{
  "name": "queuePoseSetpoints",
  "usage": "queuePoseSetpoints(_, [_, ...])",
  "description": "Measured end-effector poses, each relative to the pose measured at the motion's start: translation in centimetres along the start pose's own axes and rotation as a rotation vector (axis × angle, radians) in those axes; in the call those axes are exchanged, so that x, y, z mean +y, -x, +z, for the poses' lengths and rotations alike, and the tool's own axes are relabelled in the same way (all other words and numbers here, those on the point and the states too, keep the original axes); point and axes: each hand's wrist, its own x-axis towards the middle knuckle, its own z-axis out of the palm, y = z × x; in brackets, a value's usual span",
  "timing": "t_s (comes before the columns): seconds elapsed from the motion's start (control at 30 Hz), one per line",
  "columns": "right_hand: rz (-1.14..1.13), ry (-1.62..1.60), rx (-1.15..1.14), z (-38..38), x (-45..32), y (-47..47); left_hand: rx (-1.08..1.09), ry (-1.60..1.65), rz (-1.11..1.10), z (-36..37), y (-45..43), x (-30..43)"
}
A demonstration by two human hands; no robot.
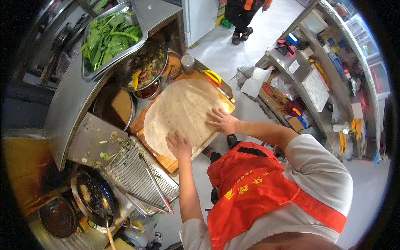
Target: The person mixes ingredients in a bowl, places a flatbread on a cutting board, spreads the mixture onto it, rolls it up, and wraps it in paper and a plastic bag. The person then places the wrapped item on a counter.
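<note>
A large, thin, round sheet of pale flatbread or dough (184,109) lies spread over a wooden board (168,163), with a few folds in it. My left hand (179,146) rests palm down on its near edge. At the right edge of the sheet, my right hand (222,121) lies flat with its fingers spread. Neither hand holds anything. Just beyond the sheet stand a bowl of chopped filling (147,73) with a yellow utensil in it, a bowl of dark red sauce (147,91), a bowl of orange-brown crumbs (172,65) and a metal shaker (187,62).
Yellow-handled tongs or scissors (212,77) lie at the board's far corner. A perforated metal tray (137,175) with tongs (157,184) sits left, beside a pan with food (95,197). A tray of leafy greens (112,40) stands above. Another person (243,18) stands beyond; shelving (300,78) is right.
</note>
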Motion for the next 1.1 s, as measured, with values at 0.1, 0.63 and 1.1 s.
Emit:
queuePoseSetpoints(0.1, [0.154, -0.225, 0.179, 2.7, 0.8, -1.5, -0.007, -0.066, 0.002, 0.9, 0.8, -0.1])
queuePoseSetpoints(0.63, [1.023, -0.727, 0.385, -1.2, 6.5, -13.6, -0.292, -0.146, -0.182, -1.2, 0.5, -0.1])
queuePoseSetpoints(1.1, [0.418, -0.446, 0.31, 2.6, 5.6, -12.9, -0.144, -0.15, -0.053, 0.4, -3.2, 4.7])
